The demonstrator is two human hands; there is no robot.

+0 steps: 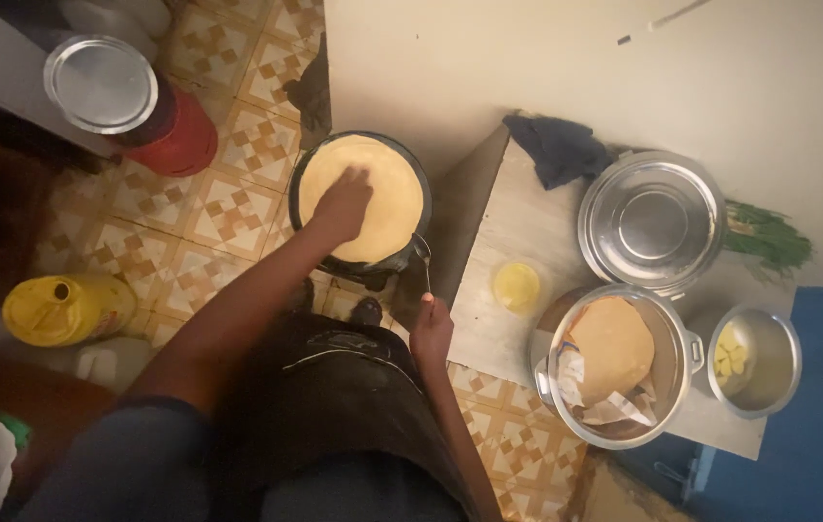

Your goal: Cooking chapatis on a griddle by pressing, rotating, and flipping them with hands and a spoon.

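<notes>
The left hand (342,205) lies at upper centre of the frame, on the flatbread (363,198). Its fingers are extended and close together, pressed flat on the bread surface. The flatbread fills the round dark pan (301,174), which stands on the tiled floor (228,203) just left of the table (508,222).

The right hand (431,329) is at centre frame, below and right of the pan. Its fingers are clamped on the handle of a spoon (424,256). The spoon bowl touches the lower right rim of the pan.

On the table, right half of the frame:
- a small yellow cup (518,286), near the left edge
- a pot (672,387) holding a stack of flatbreads and paper, at lower right
- an upturned metal lid (651,222), above the pot
- a small metal bowl (769,387) with yellow pieces, at far right
- a dark cloth (558,147), at the top edge
- green herbs (767,234), behind the lid

On the floor, left half of the frame:
- a red container (184,135) with a metal lid, upper left
- a yellow jug (63,309), middle left
</notes>
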